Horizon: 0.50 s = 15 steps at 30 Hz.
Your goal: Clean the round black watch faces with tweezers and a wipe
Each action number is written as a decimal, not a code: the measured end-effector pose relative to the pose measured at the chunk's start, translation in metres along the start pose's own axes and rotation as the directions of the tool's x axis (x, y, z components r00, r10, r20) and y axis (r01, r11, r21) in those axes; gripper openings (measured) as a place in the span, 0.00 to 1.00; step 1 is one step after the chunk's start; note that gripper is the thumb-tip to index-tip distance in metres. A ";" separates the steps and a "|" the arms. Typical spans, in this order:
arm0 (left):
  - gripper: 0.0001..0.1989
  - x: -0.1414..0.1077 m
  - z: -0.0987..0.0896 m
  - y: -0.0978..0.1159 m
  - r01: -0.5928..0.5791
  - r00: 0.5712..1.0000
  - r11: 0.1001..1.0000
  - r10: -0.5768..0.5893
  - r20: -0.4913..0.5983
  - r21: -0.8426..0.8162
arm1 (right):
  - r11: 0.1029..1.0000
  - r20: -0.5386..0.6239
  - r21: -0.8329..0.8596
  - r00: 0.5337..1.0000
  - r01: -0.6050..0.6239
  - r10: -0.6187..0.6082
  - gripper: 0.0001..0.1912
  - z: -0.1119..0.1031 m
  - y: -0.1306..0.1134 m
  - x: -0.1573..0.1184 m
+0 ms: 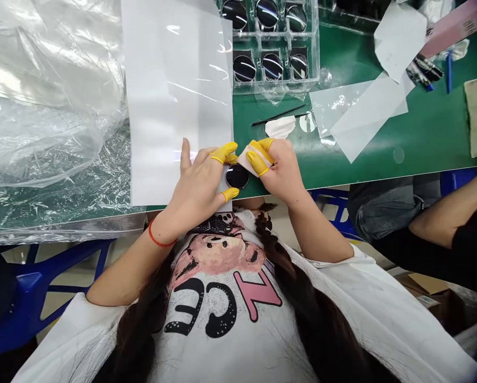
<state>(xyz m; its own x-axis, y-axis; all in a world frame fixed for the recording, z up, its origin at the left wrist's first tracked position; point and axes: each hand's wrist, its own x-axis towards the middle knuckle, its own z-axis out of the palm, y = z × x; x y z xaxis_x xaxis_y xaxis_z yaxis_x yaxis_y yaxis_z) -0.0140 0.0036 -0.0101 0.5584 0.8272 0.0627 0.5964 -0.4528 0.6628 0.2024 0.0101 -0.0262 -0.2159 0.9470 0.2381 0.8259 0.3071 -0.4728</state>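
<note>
My left hand (196, 189) holds a dark, glossy round lens (237, 176) by its edge, between thumb and fingers that wear yellow finger cots. The lens is at the table's front edge, over the corner of a white sheet (174, 117). My right hand (283, 169), also in yellow finger cots, pinches a folded pale wiping cloth (244, 161) right beside the lens's upper right rim. Whether cloth and lens touch I cannot tell. Just beyond the right hand lie a crumpled white cloth (280, 127) and a thin black stick (278, 115).
A clear plastic tray (315, 42) with several dark lenses stands at the back. Plastic film (55, 96) covers the left side. Translucent sheets (362, 114), pens (422, 74) and a pink box (458, 26) lie to the right. Another person's arm (450, 213) is at far right.
</note>
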 end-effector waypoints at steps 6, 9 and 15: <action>0.32 -0.001 -0.001 0.000 -0.016 1.000 1.000 0.016 -0.010 -0.019 | 0.994 0.063 0.109 0.998 -0.024 0.017 0.25 -0.034 0.008 -0.010; 0.34 -0.002 -0.003 0.000 -0.004 1.000 1.000 0.004 0.006 -0.009 | 0.997 0.027 0.034 0.997 -0.075 0.074 0.25 -0.053 0.016 -0.010; 0.39 -0.003 -0.005 0.005 0.014 1.000 0.999 -0.013 -0.005 0.053 | 0.990 -0.094 -0.123 0.994 -0.071 0.059 0.22 -0.039 0.050 0.018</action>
<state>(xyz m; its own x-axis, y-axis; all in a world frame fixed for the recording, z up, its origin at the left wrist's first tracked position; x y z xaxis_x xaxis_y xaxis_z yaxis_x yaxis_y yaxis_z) -0.0159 0.0004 -0.0031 0.5477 0.8347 0.0572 0.6336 -0.4585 0.6231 0.2599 0.0387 -0.0128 -0.1168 0.9504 0.2883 0.8969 0.2256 -0.3803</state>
